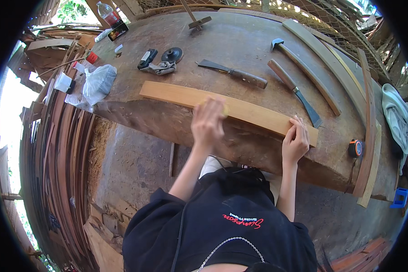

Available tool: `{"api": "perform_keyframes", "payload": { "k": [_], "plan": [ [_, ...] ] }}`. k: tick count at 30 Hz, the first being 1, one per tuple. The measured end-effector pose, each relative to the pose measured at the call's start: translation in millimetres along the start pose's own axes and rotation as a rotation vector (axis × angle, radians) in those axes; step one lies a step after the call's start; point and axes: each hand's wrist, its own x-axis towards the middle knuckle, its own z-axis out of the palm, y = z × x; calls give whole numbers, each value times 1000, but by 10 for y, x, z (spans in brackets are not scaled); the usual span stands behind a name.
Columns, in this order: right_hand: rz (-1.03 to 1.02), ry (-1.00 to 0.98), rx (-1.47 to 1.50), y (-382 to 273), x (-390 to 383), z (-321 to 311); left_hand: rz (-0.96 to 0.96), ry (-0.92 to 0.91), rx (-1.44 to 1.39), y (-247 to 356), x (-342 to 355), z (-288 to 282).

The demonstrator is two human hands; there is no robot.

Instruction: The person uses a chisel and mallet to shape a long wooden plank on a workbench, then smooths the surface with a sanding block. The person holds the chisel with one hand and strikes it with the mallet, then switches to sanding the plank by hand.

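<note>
A long, light-brown wooden board (254,111) lies along the near edge of the workbench, slanting down toward the right. My left hand (207,121), smeared by motion, presses on the board left of its middle. Beside its fingers shows the edge of a small yellowish piece (225,109), mostly covered by the hand; its kind is not clear. At the board's right end, my right hand (296,141) grips it with bent fingers. Just beyond the board lie a chisel-like tool with a wooden handle (249,78) and another with a dark, flared blade (307,108).
On the workbench (167,41) lie a hammer (308,70), an orange tape measure (355,148), a dark round disc (172,55) and a crumpled grey cloth (161,68). A filled plastic bag (99,84) sits at the left. Long strips (335,68) line the right side; stacked planks (61,181) stand left.
</note>
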Motion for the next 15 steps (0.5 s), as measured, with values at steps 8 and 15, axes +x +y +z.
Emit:
{"api": "perform_keyframes", "payload": {
  "k": [8,15],
  "plan": [
    [-3,10,10,2,-8,24,-553,82,344,-1583,461,-304],
    [10,9,0,-4,-2,16,-129,40,23,157,296,37]
  ]
}}
